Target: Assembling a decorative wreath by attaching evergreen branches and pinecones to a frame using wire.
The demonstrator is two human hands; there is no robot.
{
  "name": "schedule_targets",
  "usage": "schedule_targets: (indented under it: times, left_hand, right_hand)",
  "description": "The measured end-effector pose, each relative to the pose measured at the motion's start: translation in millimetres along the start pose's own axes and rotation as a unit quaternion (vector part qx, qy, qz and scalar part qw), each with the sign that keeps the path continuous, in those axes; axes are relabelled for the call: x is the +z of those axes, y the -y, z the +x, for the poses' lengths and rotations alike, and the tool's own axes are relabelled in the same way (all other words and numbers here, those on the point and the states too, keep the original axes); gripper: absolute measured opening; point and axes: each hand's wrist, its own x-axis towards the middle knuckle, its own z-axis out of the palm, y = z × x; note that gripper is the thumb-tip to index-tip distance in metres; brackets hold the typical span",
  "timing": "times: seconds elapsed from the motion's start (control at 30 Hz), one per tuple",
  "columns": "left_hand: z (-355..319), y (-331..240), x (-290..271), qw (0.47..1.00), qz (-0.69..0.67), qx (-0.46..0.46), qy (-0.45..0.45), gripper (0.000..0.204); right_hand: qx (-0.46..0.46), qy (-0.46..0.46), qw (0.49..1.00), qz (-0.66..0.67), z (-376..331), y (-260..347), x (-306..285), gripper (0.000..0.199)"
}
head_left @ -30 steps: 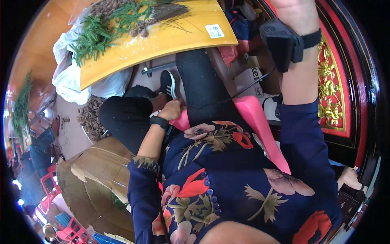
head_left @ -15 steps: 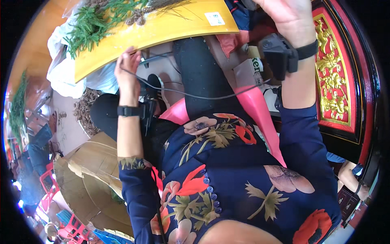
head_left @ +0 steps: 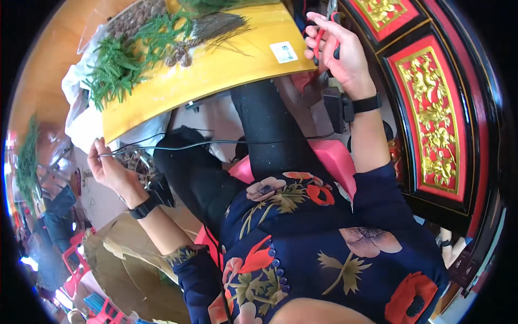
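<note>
At the far right of the yellow table, my right hand (head_left: 346,56) is wrapped round a pair of pliers (head_left: 318,46) with red and black handles; the jaws run toward the top edge of the view. At the left, below the table's corner, my left hand (head_left: 110,168) pinches a thin black cable (head_left: 216,142) between thumb and fingers. This cable stretches across my lap to a black device (head_left: 335,109) strapped at my right wrist. Green artificial sprigs (head_left: 114,67), pine cones (head_left: 181,53) and a bundle of dark thin stems (head_left: 218,27) lie on the table (head_left: 237,67).
A carved red and gold panel (head_left: 431,119) in a black frame stands close on my right. A torn cardboard box (head_left: 121,254) is at my lower left. White plastic bags (head_left: 81,102) hang by the table's left end. I sit on a pink stool (head_left: 334,156).
My left hand has moved left and lower, drawing the cable with it. My right hand has come inward and down, and the pliers in it now show. The table appears lower in view.
</note>
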Motion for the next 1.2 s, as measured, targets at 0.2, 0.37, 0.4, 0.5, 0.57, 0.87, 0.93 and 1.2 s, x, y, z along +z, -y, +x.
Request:
schedule_targets:
  times: [0.2,0.37,0.4,0.5,0.57,0.87,0.93,1.2]
  left_hand:
    - [8,5,-43,0.992,0.114,0.054,0.017,0.017]
    - [-35,62,-113,0.889,0.401,-0.058,0.216,0.011]
    - [-46,65,-112,0.829,0.463,-0.038,0.312,0.014]
    - [-70,44,-69,0.742,0.514,0.051,0.427,0.024]
    - [-72,22,-26,0.745,0.522,0.046,0.412,0.027]
    - [-55,-14,170,0.835,0.46,0.064,0.294,0.029]
    - [-50,-5,192,0.827,0.467,0.097,0.297,0.028]
    - [-26,13,203,0.798,0.476,0.119,0.35,0.027]
  right_hand:
    - [-0.021,-0.033,0.978,-0.204,14,-30,-14,0.037]
    - [-0.083,-0.02,0.804,-0.589,31,-54,-15,0.04]
    - [-0.081,-0.02,0.806,-0.586,33,-53,-16,0.04]
    - [-0.093,-0.049,0.736,-0.669,41,-56,-19,0.044]
    - [-0.087,-0.055,0.736,-0.669,47,-59,-21,0.044]
    - [-0.077,-0.051,0.707,-0.701,73,-65,-12,0.051]
    - [-0.057,-0.045,0.711,-0.7,77,-64,-8,0.052]
    - [-0.045,-0.018,0.696,-0.717,88,-58,2,0.056]
